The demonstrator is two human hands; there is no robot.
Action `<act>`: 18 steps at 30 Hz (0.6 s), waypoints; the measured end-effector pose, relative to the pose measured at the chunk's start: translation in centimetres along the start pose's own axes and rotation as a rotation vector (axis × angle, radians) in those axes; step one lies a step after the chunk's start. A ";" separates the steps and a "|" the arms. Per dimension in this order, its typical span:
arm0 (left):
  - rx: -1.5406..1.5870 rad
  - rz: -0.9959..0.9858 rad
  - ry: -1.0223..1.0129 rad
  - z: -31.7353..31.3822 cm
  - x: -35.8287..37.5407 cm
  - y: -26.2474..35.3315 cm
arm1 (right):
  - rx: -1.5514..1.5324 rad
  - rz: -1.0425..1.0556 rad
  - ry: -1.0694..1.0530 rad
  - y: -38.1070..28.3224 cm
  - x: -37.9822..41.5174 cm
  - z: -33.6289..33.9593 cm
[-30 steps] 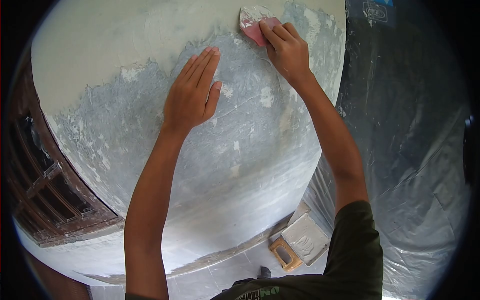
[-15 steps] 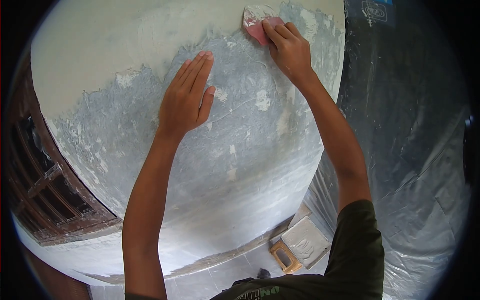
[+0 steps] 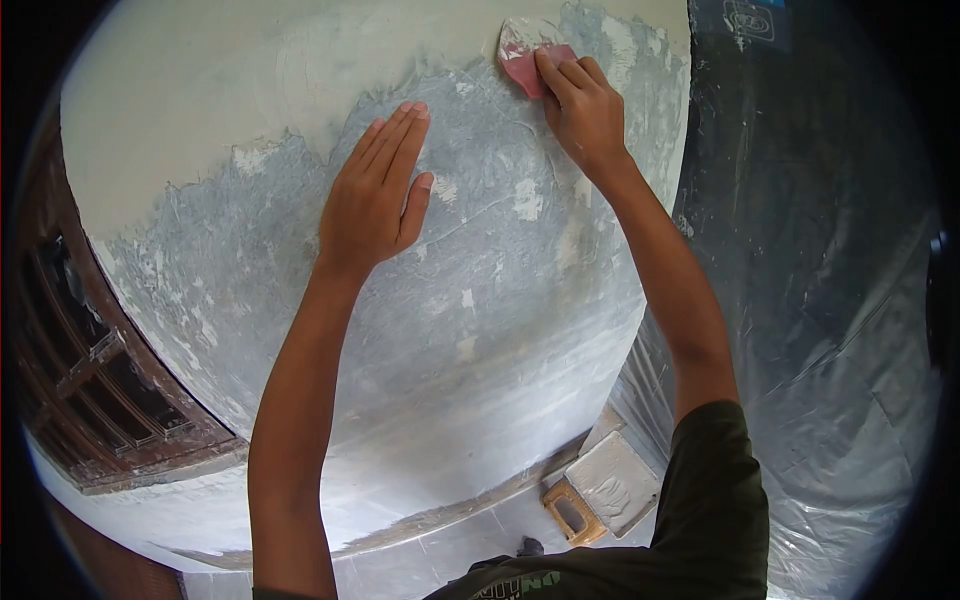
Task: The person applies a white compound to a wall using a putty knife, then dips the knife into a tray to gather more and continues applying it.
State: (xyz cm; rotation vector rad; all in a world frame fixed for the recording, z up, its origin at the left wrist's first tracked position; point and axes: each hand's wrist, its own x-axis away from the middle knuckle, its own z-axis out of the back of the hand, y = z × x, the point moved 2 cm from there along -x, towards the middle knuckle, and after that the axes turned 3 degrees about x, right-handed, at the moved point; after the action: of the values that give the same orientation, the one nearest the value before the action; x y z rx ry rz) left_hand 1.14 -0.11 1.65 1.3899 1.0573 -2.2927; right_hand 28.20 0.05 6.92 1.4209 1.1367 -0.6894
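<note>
My right hand (image 3: 585,108) grips a pink putty scraper (image 3: 522,68) near the top of the wall. Whitish paste is smeared over the scraper's face and upper edge. My left hand (image 3: 372,190) lies flat on the wall (image 3: 400,300), fingers stretched upward and thumb out to the side, holding nothing. Around both hands the surface is bare grey with scattered white patches. Above them spreads a smooth cream-coloured coat (image 3: 220,80) with a ragged lower border. The scraper sits at that border; whether its whole edge touches the wall is hard to make out.
Dark plastic sheeting (image 3: 820,250) hangs along the right side. A brown wooden framed window or door (image 3: 110,380) stands at the left. On the tiled floor below, a tray of whitish paste (image 3: 612,482) rests beside a tan stool-like object (image 3: 572,513).
My right hand and the scraper have shifted slightly down and to the right along the wall. The left hand stays in practically the same place.
</note>
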 end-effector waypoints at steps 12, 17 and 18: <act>0.030 -0.006 0.019 -0.3 0.0 0.0 | 0.033 -0.010 -0.010 1.4 -1.1 0.2; 0.025 -0.011 0.023 -0.3 0.1 -0.1 | -0.027 -0.060 -0.067 -2.0 4.3 2.0; 0.023 -0.009 0.028 -0.3 0.1 -0.1 | -0.050 -0.057 -0.046 -2.3 4.2 2.7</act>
State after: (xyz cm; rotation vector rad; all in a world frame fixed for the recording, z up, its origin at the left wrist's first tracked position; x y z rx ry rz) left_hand 1.23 0.16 1.54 1.4327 1.0502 -2.3058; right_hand 28.16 -1.72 1.74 1.3288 1.1547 -0.7258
